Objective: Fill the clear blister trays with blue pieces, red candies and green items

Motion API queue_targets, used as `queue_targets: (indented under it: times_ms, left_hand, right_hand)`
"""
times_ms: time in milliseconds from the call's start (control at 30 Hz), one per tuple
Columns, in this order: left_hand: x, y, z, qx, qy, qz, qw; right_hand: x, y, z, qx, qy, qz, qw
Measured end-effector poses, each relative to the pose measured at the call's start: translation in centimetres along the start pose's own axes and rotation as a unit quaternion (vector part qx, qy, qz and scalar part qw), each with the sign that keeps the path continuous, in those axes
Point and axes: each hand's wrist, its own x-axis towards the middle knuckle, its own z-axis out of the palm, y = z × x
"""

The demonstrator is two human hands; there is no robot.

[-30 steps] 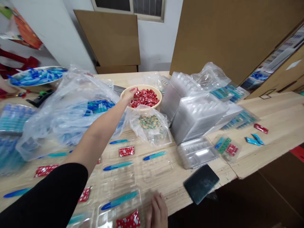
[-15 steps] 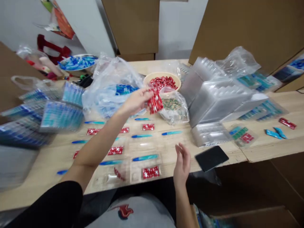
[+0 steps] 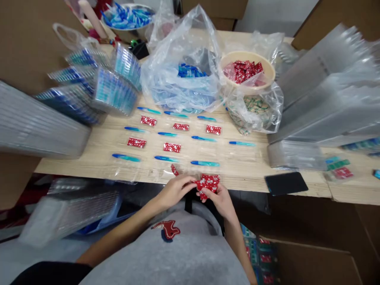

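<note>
Sitting at left end of table (image 3: 95,154): tall clear tray stack (image 3: 38,126), blurred.
Filled pen packs (image 3: 114,91): piled behind that stack, toward back left corner.
Metal bowl (image 3: 132,35): back left, heaped with blue pieces.
Blue-teal pens (image 3: 204,163): laid out in rows over clear trays, mid table to front edge.
Flat red packets (image 3: 172,147): lying among the pens, white-spotted; one near left hand tilted.
Large plastic bag (image 3: 184,95): back middle, open, blue items inside.
Left hand (image 3: 175,190): just off front edge, fingertips closed on left end of held red packets.
Held red packets (image 3: 209,182): bunched between both hands at front edge, exact count unclear.
Right hand (image 3: 221,200): closed around lower right side of same bunch, thumb in front.
Cream tub (image 3: 269,81): back, right of large bag, red packets inside.
Small clear bag (image 3: 257,106): against tub's front, green and tan pieces inside.
Phone (image 3: 286,183): front edge, right part.
Right tray stacks (image 3: 323,103): behind phone, clear plastic.
Filled tray (image 3: 341,172): right of phone.
</note>
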Motion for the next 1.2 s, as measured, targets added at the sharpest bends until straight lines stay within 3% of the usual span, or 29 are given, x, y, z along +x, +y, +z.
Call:
queue_targets:
  times_ms: [133, 267, 333, 433, 533, 600, 667, 767, 833, 933, 1067, 1200]
  left_hand:
    - [3.3, 1.0, -0.6, 0.067, 0.042, 0.049, 0.996]
    - [8.9, 1.3, 0.2, 0.212, 0.146, -0.027, 0.966]
    - [11.0, 1.1, 1.1, 0.299, 0.155, -0.076, 0.939]
    - [11.9, 0.8, 2.3, 0.381, 0.128, -0.112, 0.909]
    - [11.1, 0.6, 2.0, 0.406, 0.150, -0.117, 0.894]
    - [10.2, 0.1, 1.1, 0.402, 0.163, -0.080, 0.898]
    - [9.5, -0.5, 0.2, 0.392, 0.131, -0.005, 0.911]
    - [9.1, -1.3, 0.3, 0.383, 0.033, 0.098, 0.918]
    - [9.4, -1.6, 1.0, 0.383, -0.002, 0.100, 0.918]
    - [9.1, -1.9, 0.8, 0.357, 0.007, 0.086, 0.930]
    - [5.8, -3.1, -3.1, 0.303, 0.069, 0.128, 0.942]
    - [1.4, -4.9, -6.8, 0.307, 0.039, 0.065, 0.949]
  right_hand:
    - [1.0, -0.2, -0.4, 0.038, 0.151, -0.063, 0.986]
    - [0.9, -0.5, -2.0, 0.140, 0.302, -0.128, 0.934]
    - [0.3, -0.3, -2.9, 0.153, 0.329, -0.139, 0.921]
    - [-0.9, 0.4, -4.1, 0.163, 0.334, -0.137, 0.918]
    - [-1.6, 1.0, -4.8, 0.183, 0.317, -0.128, 0.922]
    - [-1.6, 1.3, -5.0, 0.196, 0.311, -0.122, 0.922]
    - [-1.2, 1.4, -5.1, 0.198, 0.310, -0.123, 0.922]
    - [-0.3, 1.2, -4.9, 0.185, 0.306, -0.127, 0.925]
    - [0.1, 0.9, -4.6, 0.174, 0.306, -0.127, 0.927]
    - [0.1, 0.5, -4.2, 0.152, 0.309, -0.136, 0.929]
    - [-0.7, 0.8, -4.5, 0.134, 0.345, -0.144, 0.918]
    - [-0.8, 1.7, -5.4, 0.159, 0.349, -0.121, 0.915]
